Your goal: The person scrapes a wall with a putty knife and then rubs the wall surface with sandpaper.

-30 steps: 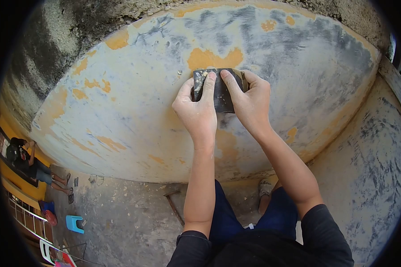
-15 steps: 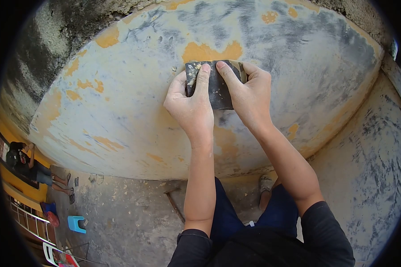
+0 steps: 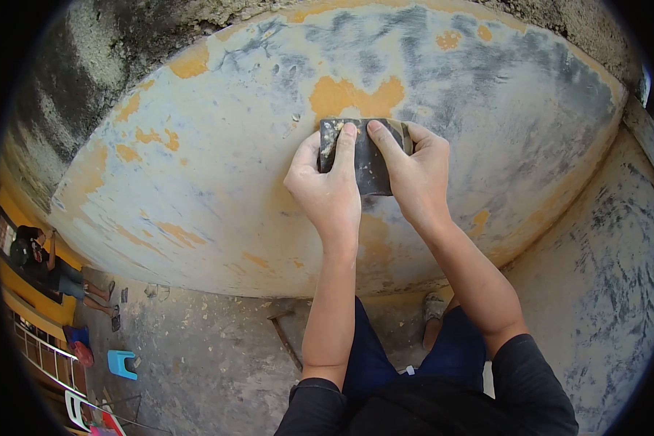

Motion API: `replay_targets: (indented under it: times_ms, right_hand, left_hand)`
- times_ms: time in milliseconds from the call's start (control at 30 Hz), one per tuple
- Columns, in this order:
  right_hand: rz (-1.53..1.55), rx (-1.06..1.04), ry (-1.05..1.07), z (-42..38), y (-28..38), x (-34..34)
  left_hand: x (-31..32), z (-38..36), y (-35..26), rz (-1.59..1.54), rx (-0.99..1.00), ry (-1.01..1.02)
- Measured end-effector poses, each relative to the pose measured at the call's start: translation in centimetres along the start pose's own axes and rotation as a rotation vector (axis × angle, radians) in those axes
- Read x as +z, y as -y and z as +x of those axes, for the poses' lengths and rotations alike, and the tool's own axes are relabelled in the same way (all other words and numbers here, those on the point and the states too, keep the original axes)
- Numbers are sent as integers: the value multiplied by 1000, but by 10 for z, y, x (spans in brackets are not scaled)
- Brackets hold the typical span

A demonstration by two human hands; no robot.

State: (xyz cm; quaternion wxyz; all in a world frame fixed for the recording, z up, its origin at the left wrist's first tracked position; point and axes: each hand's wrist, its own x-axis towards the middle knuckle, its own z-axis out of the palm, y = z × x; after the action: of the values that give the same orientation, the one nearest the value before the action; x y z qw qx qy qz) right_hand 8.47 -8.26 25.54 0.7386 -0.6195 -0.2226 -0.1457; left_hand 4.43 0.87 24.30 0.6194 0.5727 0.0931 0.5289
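Note:
A dark, roughly square block [image 3: 370, 166] with pale specks lies against the curved, patchy wall [image 3: 232, 160], just under an orange patch [image 3: 356, 96]. My left hand [image 3: 330, 174] grips its left side, thumb on the front face near the top. On the right side my right hand [image 3: 420, 163] holds the same block, its thumb also on the front. The other fingers of both hands are partly hidden behind the block. Whitish dust covers my fingers.
A hammer-like tool [image 3: 287, 341] lies on the grey floor [image 3: 203, 349]. At the far left a person [image 3: 40, 261] sits by a yellow wall. A blue stool [image 3: 121, 364] and a white metal rack [image 3: 43, 356] stand at lower left. Another mottled wall [image 3: 588, 291] is at right.
Both hands and the block have moved a little down along the wall, with a slight shift to the right. The grip looks the same.

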Motion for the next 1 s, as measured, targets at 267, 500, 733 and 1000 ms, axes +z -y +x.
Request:
replay_targets:
  times_ms: [267, 500, 733, 1000]
  right_hand:
    - [19, -10, 19, 12, 3, 1]
    - [22, -15, -15, 10, 2, 1]
    - [27, -35, -5, 17, 7, 4]
    - [26, -47, -10, 19, 8, 0]
  left_hand:
    - [6, 6, -13, -17, 42, -2]
    - [10, 9, -15, -41, 16, -21]
    - [13, 9, -7, -23, 85, -55]
    - [19, 11, -15, -7, 113, -65]
